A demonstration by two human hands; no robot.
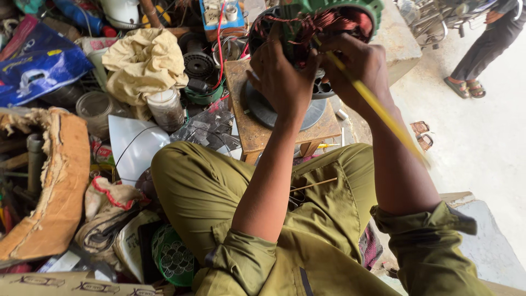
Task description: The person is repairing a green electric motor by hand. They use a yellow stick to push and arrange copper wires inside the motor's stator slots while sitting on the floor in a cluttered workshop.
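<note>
Head view: green-cased motor stator with copper windings (329,19); left hand (282,74) fingers grip its windings, right hand (356,60) pinches long yellow stick (383,112), angled into the stator.

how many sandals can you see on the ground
4. Two worn by a person standing at top right: one sandal and another beside it. An empty pair lies on the floor right of the wooden stand: one, one. Clutter may hide others.

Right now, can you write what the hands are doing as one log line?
left hand: on copper windings | right hand: holds yellow stick | motor stator: on wooden stand
</note>
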